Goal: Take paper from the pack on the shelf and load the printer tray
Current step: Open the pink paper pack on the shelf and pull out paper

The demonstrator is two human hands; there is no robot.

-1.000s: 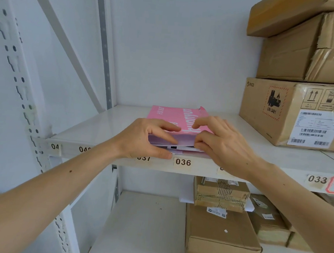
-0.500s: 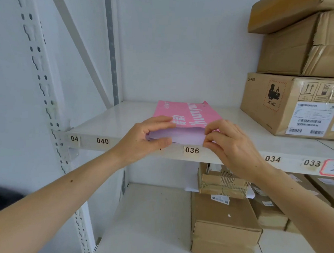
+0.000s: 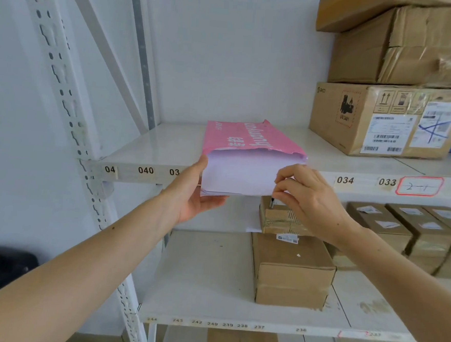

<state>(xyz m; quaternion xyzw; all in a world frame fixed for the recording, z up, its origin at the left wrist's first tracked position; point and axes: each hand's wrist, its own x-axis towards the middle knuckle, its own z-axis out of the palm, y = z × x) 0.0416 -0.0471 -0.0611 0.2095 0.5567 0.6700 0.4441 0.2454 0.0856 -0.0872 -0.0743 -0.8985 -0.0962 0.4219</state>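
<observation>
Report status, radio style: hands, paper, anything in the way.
Left hand under the paper stack, right hand pinching its corner. Stack half out of the pink pack. Nothing blocking.

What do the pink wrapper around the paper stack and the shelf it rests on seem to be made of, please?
The pink wrapper looks like thin matte paper: its open edge is ragged and torn, and the top creases softly. The paper stack inside is plain white sheets, with fine layer lines at the end. The shelf appears to be painted or laminated board or metal, pale and slightly glossy; which one is unclear.
</observation>
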